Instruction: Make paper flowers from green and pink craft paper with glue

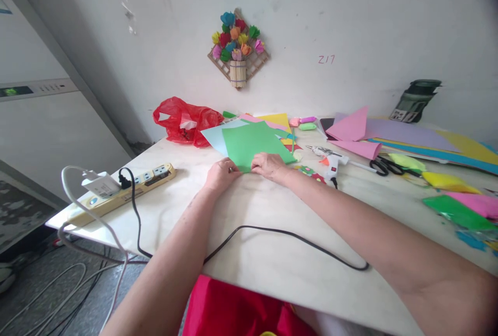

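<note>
Green paper sheet (254, 141) lies left of the hot glue gun (332, 164); your arms (342, 211) reach forward, your left hand (223, 174) pinching its near edge, your right hand (269, 166), closer to the gun, curled knuckles-up on that edge, though I can't tell whether it pinches

The tabletop (249, 198) bore a cream power strip (134, 194) along its left side and a red plastic bag (202, 118) farther back. Right of the green sheet (252, 141) lay a white glue gun (333, 161) and black-handled scissors (378, 167); a black cord (272, 229) curved across the front.
</note>
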`<move>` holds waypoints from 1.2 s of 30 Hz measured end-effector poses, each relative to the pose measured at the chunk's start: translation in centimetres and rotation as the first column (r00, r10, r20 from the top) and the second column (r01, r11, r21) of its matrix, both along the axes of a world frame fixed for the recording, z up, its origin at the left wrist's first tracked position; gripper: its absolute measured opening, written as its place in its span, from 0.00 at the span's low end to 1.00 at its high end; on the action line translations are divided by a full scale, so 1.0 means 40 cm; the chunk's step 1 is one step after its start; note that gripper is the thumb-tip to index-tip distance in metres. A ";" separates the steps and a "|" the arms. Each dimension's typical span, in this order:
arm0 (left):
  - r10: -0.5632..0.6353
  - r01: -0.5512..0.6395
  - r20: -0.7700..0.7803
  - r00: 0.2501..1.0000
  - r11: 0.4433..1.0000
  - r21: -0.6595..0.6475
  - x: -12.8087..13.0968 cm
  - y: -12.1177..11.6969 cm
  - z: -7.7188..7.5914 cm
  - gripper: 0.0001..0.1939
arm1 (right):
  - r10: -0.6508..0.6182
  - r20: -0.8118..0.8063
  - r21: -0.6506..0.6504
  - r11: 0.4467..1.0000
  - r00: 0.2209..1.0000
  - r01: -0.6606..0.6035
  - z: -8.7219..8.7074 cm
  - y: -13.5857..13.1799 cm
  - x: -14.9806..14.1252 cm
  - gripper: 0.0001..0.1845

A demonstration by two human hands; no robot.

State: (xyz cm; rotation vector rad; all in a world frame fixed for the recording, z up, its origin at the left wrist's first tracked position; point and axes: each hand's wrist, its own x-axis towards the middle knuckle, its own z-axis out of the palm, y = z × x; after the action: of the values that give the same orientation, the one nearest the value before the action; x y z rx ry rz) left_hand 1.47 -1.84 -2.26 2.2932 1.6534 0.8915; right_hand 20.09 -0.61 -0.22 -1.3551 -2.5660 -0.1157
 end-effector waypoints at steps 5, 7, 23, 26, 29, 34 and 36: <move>0.007 -0.005 0.052 0.999 1.000 -0.030 -0.003 -0.001 0.001 0.07 | 0.037 -0.038 0.006 0.999 0.999 -0.036 -0.007 -0.004 -0.008 0.08; 0.004 -0.001 0.072 0.997 0.999 -0.041 -0.005 -0.003 0.003 0.07 | 0.052 -0.059 0.012 0.999 0.997 -0.052 -0.012 0.001 -0.008 0.08; -0.006 0.022 0.176 0.984 0.996 -0.090 -0.009 -0.003 0.007 0.07 | 0.034 -0.167 -0.095 0.994 0.985 -0.051 -0.009 0.012 -0.003 0.06; 0.013 0.005 0.166 0.986 0.994 -0.106 -0.012 -0.003 0.007 0.06 | 0.009 -0.204 -0.158 0.987 0.979 -0.042 -0.007 0.012 -0.002 0.06; 0.007 0.013 0.162 0.987 0.992 -0.123 -0.018 -0.005 0.006 0.05 | 0.010 -0.244 -0.186 0.981 0.970 -0.057 -0.009 0.012 -0.006 0.05; -0.088 0.101 0.126 0.988 0.990 -0.103 -0.020 -0.018 0.012 0.02 | 0.046 -0.237 -0.150 0.985 0.970 -0.084 -0.019 0.019 -0.022 0.06; -0.149 0.152 0.058 0.987 0.988 -0.034 -0.018 -0.020 0.019 0.02 | 0.042 -0.223 -0.131 0.989 0.974 -0.073 -0.023 0.022 -0.029 0.06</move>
State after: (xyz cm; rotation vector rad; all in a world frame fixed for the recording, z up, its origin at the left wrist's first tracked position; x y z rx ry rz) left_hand 0.76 -2.65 -1.51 2.3103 1.4404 0.8732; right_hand 18.94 0.29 -1.15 -1.2586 -2.4614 0.2154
